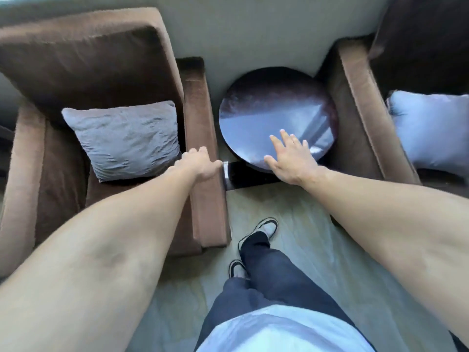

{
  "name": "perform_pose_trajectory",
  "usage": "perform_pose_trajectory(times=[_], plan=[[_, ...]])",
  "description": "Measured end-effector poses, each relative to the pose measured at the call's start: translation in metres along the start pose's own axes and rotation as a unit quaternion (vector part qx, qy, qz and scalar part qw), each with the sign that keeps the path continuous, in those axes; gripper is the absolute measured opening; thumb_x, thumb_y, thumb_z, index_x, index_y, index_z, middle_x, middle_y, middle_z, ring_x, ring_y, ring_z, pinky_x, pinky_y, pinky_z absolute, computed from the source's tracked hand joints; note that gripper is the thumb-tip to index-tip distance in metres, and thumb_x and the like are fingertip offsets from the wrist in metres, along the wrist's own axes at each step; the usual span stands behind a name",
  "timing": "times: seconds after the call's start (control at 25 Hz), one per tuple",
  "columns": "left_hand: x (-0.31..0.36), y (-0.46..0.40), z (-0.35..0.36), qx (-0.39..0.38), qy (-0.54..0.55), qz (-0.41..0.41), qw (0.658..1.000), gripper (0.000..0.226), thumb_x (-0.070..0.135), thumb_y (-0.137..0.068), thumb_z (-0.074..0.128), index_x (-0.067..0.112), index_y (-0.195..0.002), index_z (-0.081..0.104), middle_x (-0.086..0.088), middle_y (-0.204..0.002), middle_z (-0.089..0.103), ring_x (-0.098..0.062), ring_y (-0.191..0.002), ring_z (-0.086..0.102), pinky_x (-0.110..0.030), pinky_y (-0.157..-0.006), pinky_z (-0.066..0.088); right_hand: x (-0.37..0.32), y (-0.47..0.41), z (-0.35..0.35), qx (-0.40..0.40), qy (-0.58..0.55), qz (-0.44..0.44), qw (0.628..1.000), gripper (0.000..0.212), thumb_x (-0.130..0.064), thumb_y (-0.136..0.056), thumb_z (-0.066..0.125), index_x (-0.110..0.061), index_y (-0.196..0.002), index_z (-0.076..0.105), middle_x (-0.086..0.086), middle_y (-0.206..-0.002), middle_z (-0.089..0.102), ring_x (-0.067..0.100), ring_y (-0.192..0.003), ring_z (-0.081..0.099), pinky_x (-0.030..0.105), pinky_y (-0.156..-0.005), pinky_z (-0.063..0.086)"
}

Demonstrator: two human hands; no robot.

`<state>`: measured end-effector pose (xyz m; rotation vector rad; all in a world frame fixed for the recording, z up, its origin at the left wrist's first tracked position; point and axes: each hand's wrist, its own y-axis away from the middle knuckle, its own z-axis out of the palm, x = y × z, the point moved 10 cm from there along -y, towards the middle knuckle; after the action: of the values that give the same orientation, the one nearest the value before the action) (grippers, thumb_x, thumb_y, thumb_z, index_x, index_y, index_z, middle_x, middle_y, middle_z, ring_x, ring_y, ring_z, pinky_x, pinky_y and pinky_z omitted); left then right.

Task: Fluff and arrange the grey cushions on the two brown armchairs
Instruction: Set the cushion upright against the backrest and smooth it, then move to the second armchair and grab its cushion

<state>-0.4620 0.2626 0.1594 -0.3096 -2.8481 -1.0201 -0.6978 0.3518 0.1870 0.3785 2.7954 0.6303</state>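
A wrinkled grey cushion [127, 138] leans against the backrest on the seat of the left brown armchair [76, 64]. My left hand [200, 163] hovers over that chair's right armrest, just right of the cushion, fingers loosely curled and holding nothing. A second grey cushion [431, 128] lies on the right brown armchair [360, 102], partly cut off by the frame edge. My right hand [289, 156] is spread open above the front edge of the round table, between the two chairs, apart from both cushions.
A dark glossy round side table [266, 105] stands between the armchairs against the pale wall. My legs and shoes [264, 227] stand on the light floor in front of it. The armrests close in the gap on both sides.
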Motion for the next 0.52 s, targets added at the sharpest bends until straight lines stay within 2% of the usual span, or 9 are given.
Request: perform_pose_trajectory(times=[0.16,0.28,0.52], plan=[[0.128,0.022,-0.016,0.026,-0.033,0.082,0.996,0.071,0.06,-0.093,0.043,0.013,-0.146,0.039,-0.017,-0.15,0.044,-0.039,-0.137,0.043,-0.052,-0.107,0.041,0.108,0.06,-0.012,0.023,-0.046,0.095,0.994,0.07,-0.053,-0.104,0.031,-0.022,-0.164,0.011,0.008,-0.173,0.0,0.033,-0.158,0.003,0.056,-0.126,0.004],[0.232,0.034,-0.01,0.023,-0.048,0.14,0.989,0.075,0.065,-0.094,0.036,0.014,-0.149,0.037,-0.015,-0.151,0.043,-0.038,-0.137,0.042,-0.052,-0.108,0.039,0.203,0.099,-0.03,0.055,-0.091,0.17,0.98,0.071,-0.053,-0.103,0.034,-0.023,-0.164,0.013,0.008,-0.173,0.002,0.032,-0.158,0.003,0.056,-0.126,0.004],[0.448,0.049,0.03,0.019,-0.078,0.219,0.972,0.074,0.063,-0.096,0.037,0.013,-0.151,0.035,-0.016,-0.152,0.042,-0.038,-0.139,0.041,-0.055,-0.11,0.039,0.401,0.151,-0.063,0.108,-0.134,0.249,0.953,0.074,-0.055,-0.102,0.039,-0.021,-0.162,0.015,0.009,-0.172,0.007,0.03,-0.157,0.009,0.057,-0.124,0.008]])
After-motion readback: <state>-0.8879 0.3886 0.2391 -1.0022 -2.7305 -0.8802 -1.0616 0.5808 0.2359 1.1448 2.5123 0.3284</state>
